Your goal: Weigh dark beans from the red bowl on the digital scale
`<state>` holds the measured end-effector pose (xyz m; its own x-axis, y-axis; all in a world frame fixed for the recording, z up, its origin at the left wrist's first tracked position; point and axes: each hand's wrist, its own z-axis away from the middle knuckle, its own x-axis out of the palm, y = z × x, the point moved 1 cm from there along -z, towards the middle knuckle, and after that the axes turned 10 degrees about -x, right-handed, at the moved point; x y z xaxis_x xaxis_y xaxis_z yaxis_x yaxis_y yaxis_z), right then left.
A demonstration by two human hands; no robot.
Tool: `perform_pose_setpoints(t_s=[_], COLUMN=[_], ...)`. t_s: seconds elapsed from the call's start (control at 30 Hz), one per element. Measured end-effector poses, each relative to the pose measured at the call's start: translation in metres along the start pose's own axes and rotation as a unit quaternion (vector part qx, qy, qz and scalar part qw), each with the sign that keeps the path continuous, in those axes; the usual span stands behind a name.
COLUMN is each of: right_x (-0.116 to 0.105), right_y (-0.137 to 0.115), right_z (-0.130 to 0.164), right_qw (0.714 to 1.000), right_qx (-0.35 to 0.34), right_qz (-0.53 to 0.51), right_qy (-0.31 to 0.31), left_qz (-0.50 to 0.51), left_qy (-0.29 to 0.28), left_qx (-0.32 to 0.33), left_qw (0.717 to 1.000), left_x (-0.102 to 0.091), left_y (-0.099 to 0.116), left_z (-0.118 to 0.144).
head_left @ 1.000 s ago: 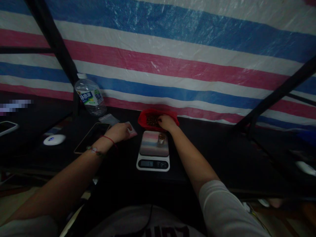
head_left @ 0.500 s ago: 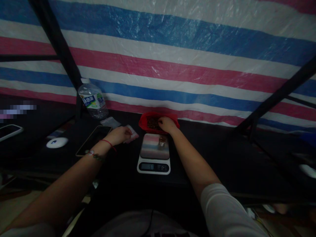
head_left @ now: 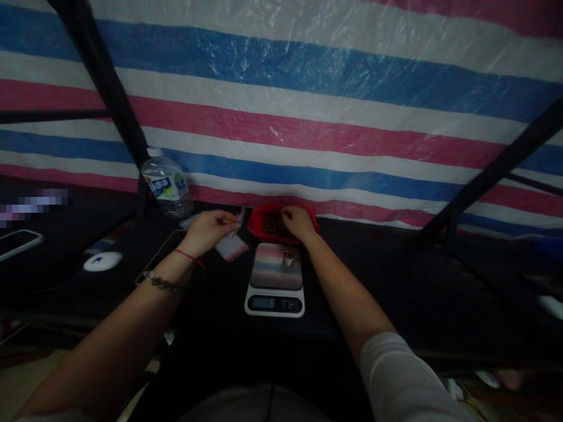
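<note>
My left hand is closed in a pinch on a small clear plastic bag, raised just above the table. Below it lie more flat plastic bags with a pink edge. My right hand reaches into a red tray with its fingertips closed together among small dark brown pieces. Whatever is between those fingertips is hidden. In front of the tray stands a white kitchen scale with a lit display. A small shiny metal cup sits on its plate, with brownish contents.
A clear plastic bottle stands at the back left. A dark phone lies partly under my left forearm, with a white rounded device beside it. Another phone is further left. Striped plastic sheeting hangs behind the black table.
My left hand has lifted one plastic bag off the others and raised it slightly. The right hand stays in the red tray. The view has tilted a little upward.
</note>
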<state>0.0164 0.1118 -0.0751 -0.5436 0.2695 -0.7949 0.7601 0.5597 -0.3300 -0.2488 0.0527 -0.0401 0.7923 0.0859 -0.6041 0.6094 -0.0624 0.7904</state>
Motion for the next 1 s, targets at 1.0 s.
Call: perform_pose_setpoints(t_s=[1.0], right_x=[-0.003], right_y=[-0.042], right_z=[0.003], right_qw=[0.986], right_qx=[-0.105], right_qz=[-0.126], right_qy=[-0.027], left_qz=[0.184], left_qy=[-0.005], left_qx=[0.120], left_qw=[0.976], left_x=[0.106], left_y=[0.002], left_z=[-0.037])
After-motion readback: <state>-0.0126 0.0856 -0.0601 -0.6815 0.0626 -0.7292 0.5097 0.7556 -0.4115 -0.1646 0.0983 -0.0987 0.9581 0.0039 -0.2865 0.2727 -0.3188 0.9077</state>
